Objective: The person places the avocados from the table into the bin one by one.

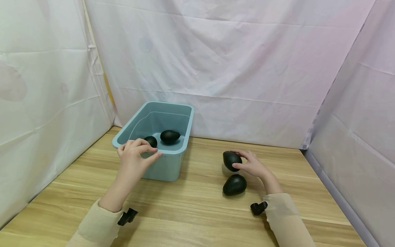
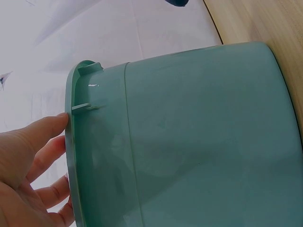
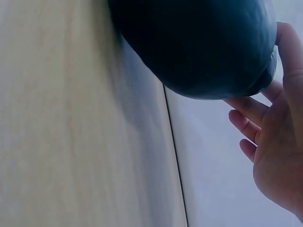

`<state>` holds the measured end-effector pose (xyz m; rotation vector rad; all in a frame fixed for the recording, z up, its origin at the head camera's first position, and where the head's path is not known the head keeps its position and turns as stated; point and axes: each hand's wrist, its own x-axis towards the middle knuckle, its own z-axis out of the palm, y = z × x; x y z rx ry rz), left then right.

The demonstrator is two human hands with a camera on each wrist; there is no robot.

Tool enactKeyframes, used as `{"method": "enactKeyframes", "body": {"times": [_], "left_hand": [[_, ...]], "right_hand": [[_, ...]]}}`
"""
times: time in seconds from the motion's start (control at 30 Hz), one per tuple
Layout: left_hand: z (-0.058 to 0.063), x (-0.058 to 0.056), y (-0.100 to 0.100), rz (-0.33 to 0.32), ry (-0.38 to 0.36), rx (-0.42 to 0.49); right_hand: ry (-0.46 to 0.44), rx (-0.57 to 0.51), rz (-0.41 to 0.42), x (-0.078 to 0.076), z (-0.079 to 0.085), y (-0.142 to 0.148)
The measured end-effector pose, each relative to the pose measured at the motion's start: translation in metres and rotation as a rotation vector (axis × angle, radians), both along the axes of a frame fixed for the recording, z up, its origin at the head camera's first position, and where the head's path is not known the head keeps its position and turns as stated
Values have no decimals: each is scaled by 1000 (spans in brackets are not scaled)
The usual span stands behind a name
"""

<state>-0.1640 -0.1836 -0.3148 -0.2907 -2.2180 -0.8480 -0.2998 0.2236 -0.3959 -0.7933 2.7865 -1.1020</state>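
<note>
My right hand [image 1: 251,165] holds a black avocado [image 1: 232,160] between thumb and fingers, just over the table. A second avocado [image 1: 235,185] lies on the table on the near side of it. In the right wrist view a large dark avocado [image 3: 199,47] hides much of what the fingers hold. My left hand [image 1: 134,154] is at the front rim of a blue-green plastic bin [image 1: 190,130], thumb and forefinger apart with nothing between them. Whether it touches the rim I cannot tell. Inside the bin lie an avocado [image 1: 170,136] and another one [image 1: 151,141] partly hidden by the left hand.
The bin stands at the back left of a wooden table [image 1: 197,212]. White cloth [image 1: 234,68] hangs behind the table and on both sides. A small black camera mount [image 1: 127,216] sits at the left cuff, another [image 1: 258,208] at the right cuff.
</note>
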Motion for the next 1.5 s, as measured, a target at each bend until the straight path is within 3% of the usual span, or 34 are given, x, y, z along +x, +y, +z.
{"method": "enactKeyframes", "body": {"times": [1.3,1.5], "left_hand": [[0,1,0,9,-13,7],[1,1,0,10,-17,11]], "right_hand": [[44,-111,19,8,24,-12],[39,-117,21,15,32,-16]]}}
